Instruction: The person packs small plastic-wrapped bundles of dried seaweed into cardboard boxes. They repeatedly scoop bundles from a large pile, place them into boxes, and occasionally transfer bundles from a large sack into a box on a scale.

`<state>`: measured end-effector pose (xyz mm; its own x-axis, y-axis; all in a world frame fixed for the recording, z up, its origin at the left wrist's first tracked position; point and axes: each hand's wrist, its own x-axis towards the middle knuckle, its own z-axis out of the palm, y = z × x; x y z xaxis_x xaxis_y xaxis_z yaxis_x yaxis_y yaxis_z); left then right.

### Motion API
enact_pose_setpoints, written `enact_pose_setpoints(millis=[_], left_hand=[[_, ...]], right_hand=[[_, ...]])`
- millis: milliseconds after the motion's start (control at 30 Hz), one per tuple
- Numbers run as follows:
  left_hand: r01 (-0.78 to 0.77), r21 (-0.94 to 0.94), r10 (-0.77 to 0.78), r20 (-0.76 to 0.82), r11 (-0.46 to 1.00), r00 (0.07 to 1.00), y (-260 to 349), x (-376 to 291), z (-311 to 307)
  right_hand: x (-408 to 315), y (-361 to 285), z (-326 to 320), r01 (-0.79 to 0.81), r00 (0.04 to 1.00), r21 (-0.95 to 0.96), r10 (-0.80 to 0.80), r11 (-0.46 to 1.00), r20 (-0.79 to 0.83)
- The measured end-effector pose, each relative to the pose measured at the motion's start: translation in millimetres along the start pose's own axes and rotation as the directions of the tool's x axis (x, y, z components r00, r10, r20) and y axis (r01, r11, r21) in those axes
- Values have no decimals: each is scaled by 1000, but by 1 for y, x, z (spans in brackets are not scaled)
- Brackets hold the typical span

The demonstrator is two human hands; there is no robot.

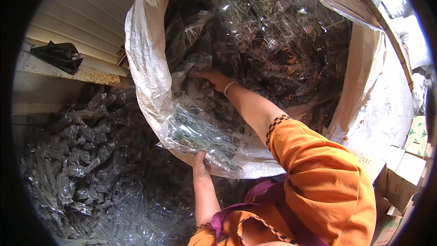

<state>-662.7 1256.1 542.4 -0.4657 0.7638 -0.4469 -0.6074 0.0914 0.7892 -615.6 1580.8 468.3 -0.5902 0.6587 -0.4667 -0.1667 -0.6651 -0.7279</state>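
Observation:
A large white woven sack [150, 65] stands wide before me, full of clear plastic packets [266, 41] that hold dried plant material, some green, some reddish-brown. My left hand [200, 164] grips the near rim of the sack together with the lower edge of a clear packet of green dried herb [201, 131]; its thumb shows on top and the fingers are hidden beneath. My right hand [213, 78] reaches inside the sack at its left part, index finger stretched out, over crumpled clear film. Shadow and film make it unclear whether it holds anything.
Many clear-wrapped packets [85, 157] are heaped at the left, below the sack. A black plastic bag [58, 56] lies on a rusty ledge [99, 75] by a panelled wall. Printed cardboard boxes [399, 184] stand at the right. A bamboo pole [392, 34] curves along the sack's right side.

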Motion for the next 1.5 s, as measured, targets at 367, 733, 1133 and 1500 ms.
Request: enact_pose_setpoints(millis=[367,733,1133,1500], left_hand=[[69,63,-67,-34,996,997,25,-17,-6],[113,32,-117,129,993,985,21,-7,-19],[144,46,-148,106,988,983,21,-21,-27],[117,46,-121,111,992,986,31,-37,-25]], right_hand=[[-199,66,-186,-165,921,-370,9,914,-389],[-274,131,-260,8,961,-835,-236,549,-146],[-255,153,-153,-33,873,-862,-405,505,-271],[-279,85,-129,218,899,-435,-354,874,-260]])
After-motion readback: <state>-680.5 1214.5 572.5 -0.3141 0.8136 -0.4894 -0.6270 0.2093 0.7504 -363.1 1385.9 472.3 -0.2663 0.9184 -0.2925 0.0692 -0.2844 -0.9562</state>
